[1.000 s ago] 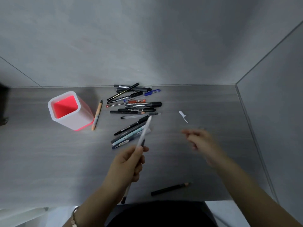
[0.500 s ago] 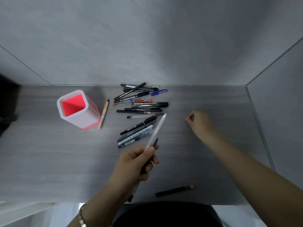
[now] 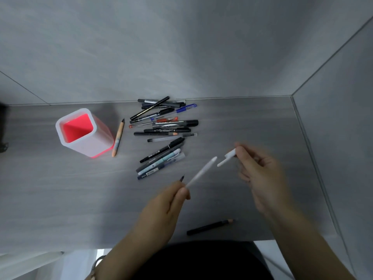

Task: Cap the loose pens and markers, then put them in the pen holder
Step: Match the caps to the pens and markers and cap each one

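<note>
Now you hold pen and cap, near each other but apart.
Your left hand (image 3: 167, 203) grips the white pen (image 3: 201, 171) above the desk (image 3: 60, 188); your right hand (image 3: 260, 174) pinches the cap (image 3: 229, 157) just beside its tip. Other pens (image 3: 165, 126) lie near the holder (image 3: 60, 136) at left.
</note>
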